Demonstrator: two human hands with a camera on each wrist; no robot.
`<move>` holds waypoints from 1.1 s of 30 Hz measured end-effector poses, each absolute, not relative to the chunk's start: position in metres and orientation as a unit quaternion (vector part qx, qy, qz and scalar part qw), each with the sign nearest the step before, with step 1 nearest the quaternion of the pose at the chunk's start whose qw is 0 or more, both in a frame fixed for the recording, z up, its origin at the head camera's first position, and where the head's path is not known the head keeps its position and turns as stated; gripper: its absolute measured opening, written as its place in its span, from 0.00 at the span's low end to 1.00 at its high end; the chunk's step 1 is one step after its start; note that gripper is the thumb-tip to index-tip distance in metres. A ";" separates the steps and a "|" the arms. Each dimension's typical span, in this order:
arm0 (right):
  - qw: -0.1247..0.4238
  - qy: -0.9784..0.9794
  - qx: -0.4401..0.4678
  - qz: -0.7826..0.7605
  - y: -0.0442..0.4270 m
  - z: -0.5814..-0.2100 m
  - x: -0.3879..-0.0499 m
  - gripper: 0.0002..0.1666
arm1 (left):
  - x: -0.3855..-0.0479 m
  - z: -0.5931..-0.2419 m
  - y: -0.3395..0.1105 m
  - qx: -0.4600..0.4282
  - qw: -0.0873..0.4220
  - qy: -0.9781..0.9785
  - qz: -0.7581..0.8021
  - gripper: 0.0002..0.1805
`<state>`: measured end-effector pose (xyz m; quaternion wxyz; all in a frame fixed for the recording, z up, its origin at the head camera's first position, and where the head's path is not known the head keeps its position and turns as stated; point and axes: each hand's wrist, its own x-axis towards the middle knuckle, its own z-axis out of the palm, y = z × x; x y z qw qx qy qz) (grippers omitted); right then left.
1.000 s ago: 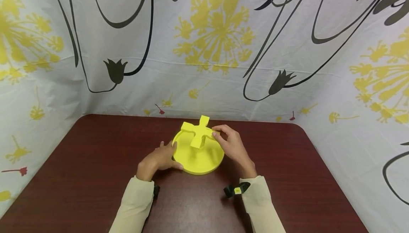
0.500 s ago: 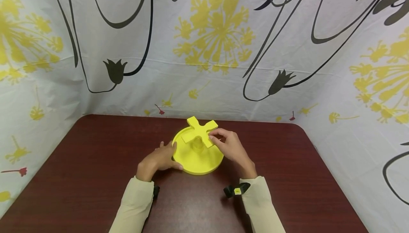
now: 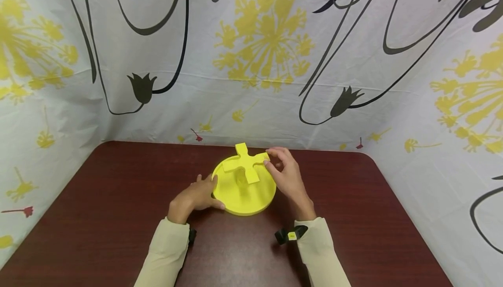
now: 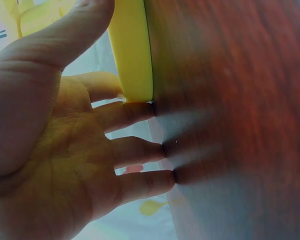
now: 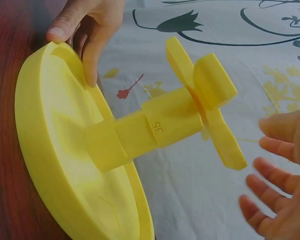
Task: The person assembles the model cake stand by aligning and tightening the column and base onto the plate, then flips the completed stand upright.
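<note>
A yellow round dish-like base (image 3: 244,202) with a raised rim lies on the table. From its middle rises a stepped stem (image 5: 155,122) marked "35", topped by a yellow four-armed cross (image 3: 245,163). My left hand (image 3: 195,197) holds the base's left rim between spread thumb and index finger; the other fingertips rest on the tabletop in the left wrist view. Beside the cross's right arm is my right hand (image 3: 287,177), fingers loosely bent. A gap between these fingers and the cross shows in the right wrist view.
The dark red-brown wooden table (image 3: 118,217) surrounds the base. A white cloth (image 3: 177,51) with yellow and grey plant prints hangs behind and at both sides. Each sleeved wrist carries a black strap-on device (image 3: 291,233).
The cross has turned and stands at a different angle on its stem. My right hand has shifted up and away from the arm it touched. My left hand and the base stay put.
</note>
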<state>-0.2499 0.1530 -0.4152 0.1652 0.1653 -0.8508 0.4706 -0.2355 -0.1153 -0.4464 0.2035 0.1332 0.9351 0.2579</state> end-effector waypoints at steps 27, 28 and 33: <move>0.097 -0.872 0.177 0.445 0.157 -0.414 -0.248 0.10 | -0.236 -0.447 -0.115 0.129 0.208 0.936 0.251 0.55; 0.094 -0.873 0.178 0.445 0.157 -0.413 -0.248 0.10 | -0.236 -0.447 -0.115 0.129 0.208 0.936 0.252 0.55; 0.073 -0.876 0.183 0.439 0.156 -0.410 -0.246 0.08 | -0.236 -0.447 -0.115 0.130 0.205 0.937 0.252 0.55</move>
